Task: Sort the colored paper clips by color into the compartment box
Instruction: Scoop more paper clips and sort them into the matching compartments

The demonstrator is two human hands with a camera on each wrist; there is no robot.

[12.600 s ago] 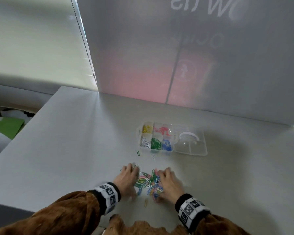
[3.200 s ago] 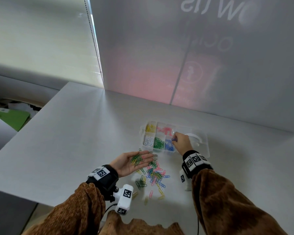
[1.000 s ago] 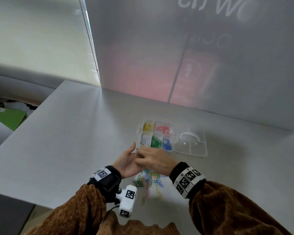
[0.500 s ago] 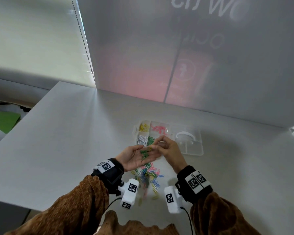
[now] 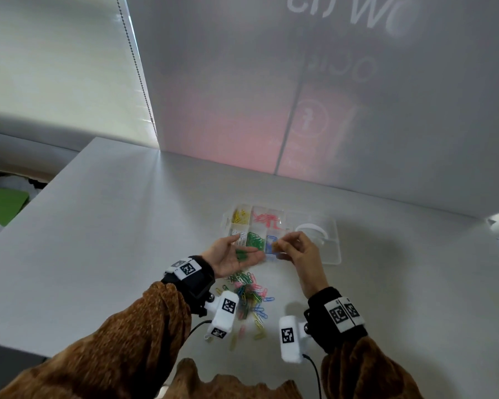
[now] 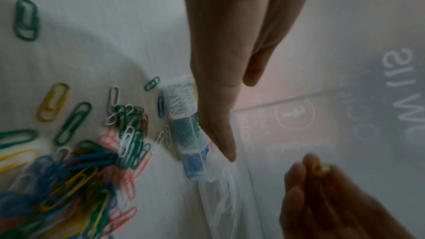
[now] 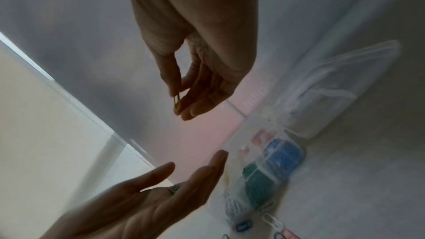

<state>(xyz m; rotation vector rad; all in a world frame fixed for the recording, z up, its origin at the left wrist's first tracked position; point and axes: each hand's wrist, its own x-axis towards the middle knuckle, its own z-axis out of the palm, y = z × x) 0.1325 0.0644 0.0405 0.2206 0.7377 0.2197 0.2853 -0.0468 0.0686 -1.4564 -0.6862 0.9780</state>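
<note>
The clear compartment box (image 5: 226, 219) stands on the white table, with yellow, pink, white, green and blue clips in separate cells. My left hand (image 5: 238, 254) hovers palm up just in front of it, fingers straight, with a few green clips (image 5: 241, 254) lying on the palm. My right hand (image 5: 287, 246) is raised over the blue cell and pinches one yellow clip (image 7: 176, 105) between thumb and forefinger. A mixed pile of loose clips (image 5: 249, 296) lies on the table below my hands.
The box's open clear lid (image 5: 324, 243) lies flat to the right of the cells. A frosted wall panel (image 5: 300, 96) rises behind the table. Stray clips (image 6: 54, 101) are scattered to the left of the pile. The table's left edge (image 5: 41, 203) drops off.
My right hand has lifted off the left palm and drawn to the right with the yellow clip. The left hand stays palm up with the green clips.
</note>
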